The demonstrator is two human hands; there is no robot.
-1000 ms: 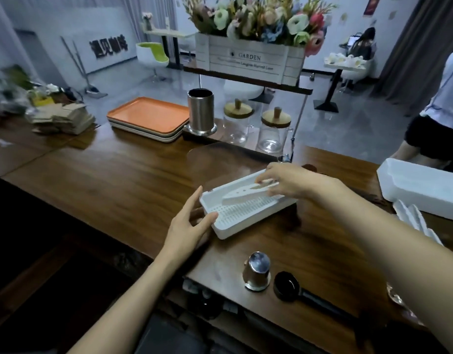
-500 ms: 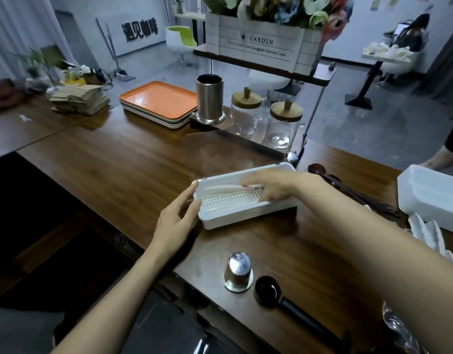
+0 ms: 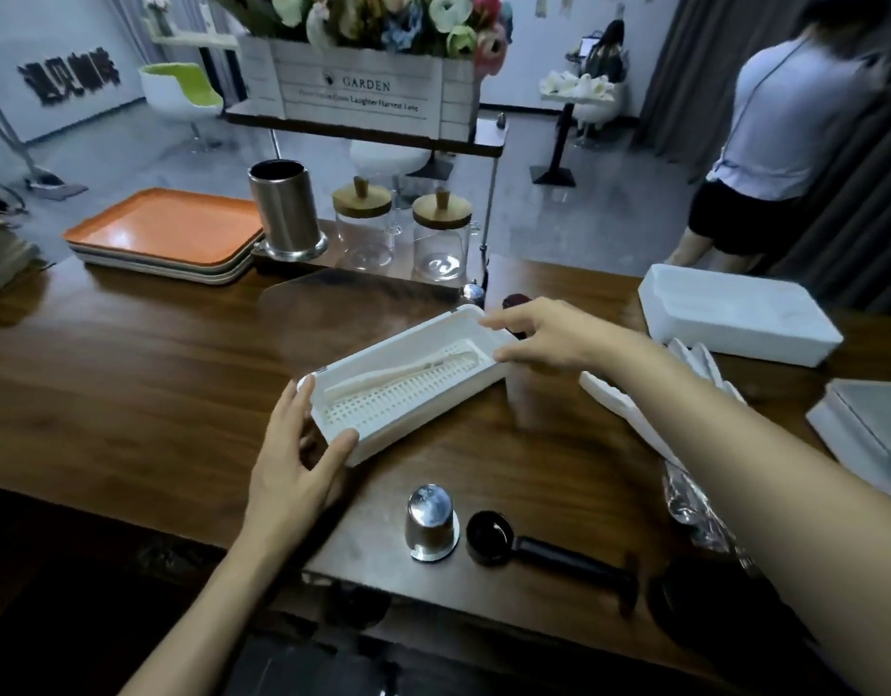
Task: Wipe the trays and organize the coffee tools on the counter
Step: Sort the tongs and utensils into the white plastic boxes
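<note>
Right hand (image 3: 548, 339) moved onto white tray (image 3: 433, 416), running near-left to far-right.

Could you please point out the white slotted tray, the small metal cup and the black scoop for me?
white slotted tray (image 3: 433, 419), head view, near side wall.
small metal cup (image 3: 429, 524), head view, its side.
black scoop (image 3: 559, 557), head view, its handle.

The white flower crate (image 3: 358, 100) reads "GARDEN" (smaller line beneath ends "Laughter Harvest Love").
</note>
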